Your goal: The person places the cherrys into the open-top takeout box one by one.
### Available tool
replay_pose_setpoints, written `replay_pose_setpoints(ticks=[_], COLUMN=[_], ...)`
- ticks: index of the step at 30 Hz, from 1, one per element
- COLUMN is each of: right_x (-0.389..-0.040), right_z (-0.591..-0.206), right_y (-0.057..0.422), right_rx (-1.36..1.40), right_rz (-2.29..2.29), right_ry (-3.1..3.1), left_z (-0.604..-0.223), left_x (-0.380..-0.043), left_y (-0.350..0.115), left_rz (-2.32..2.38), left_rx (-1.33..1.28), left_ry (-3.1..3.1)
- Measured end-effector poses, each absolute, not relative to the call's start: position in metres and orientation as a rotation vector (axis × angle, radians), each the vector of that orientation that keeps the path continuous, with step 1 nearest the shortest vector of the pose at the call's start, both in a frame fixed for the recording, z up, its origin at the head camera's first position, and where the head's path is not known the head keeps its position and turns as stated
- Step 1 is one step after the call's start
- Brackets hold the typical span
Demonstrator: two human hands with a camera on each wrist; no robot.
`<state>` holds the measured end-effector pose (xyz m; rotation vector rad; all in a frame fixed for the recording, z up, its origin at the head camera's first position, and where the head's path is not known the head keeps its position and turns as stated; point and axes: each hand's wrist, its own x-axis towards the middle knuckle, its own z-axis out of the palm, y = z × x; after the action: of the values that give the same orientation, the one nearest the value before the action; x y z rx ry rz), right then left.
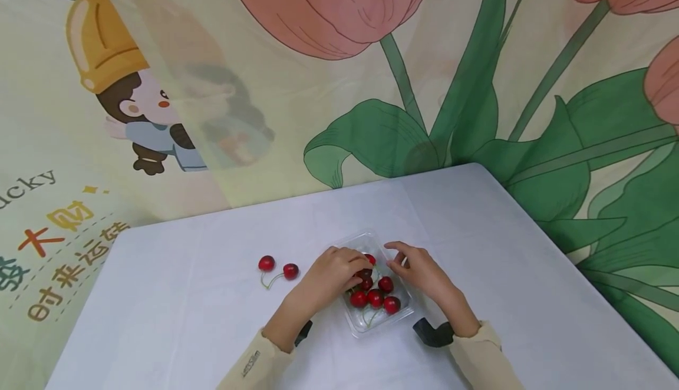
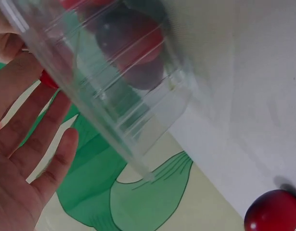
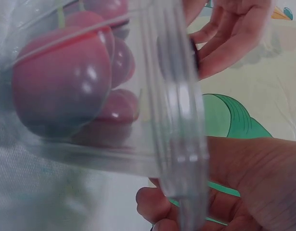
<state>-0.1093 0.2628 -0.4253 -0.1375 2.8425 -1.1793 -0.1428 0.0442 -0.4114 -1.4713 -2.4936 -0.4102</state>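
A clear plastic box with several red cherries in it sits on the white table. Reaching over its left side, my left hand pinches a dark cherry between thumb and fingers, above the others. The right wrist view also catches this left hand beyond the box rim. My right hand hovers by the box's right edge, its fingers loosely bent and holding nothing. Seen through the box wall, cherries fill much of the right wrist view.
Left of the box, two cherries with touching stems lie on the white tablecloth. A cloth backdrop with printed tulips and a cartoon figure rises behind the table's far edge. Both wrists wear black straps.
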Motion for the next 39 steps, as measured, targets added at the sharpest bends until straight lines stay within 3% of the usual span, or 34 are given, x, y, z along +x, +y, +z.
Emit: replay_pose_setpoints(ticks=[39], right_x=[-0.107], right_z=[-0.426], right_y=[0.262], right_rx=[-0.187], right_rz=[-1.175], right_ry=[2.889], left_z=[-0.432], left_x=[-0.155], left_y=[0.05], left_rz=[-0.307], left_rx=[-1.448], left_ry=[-2.637])
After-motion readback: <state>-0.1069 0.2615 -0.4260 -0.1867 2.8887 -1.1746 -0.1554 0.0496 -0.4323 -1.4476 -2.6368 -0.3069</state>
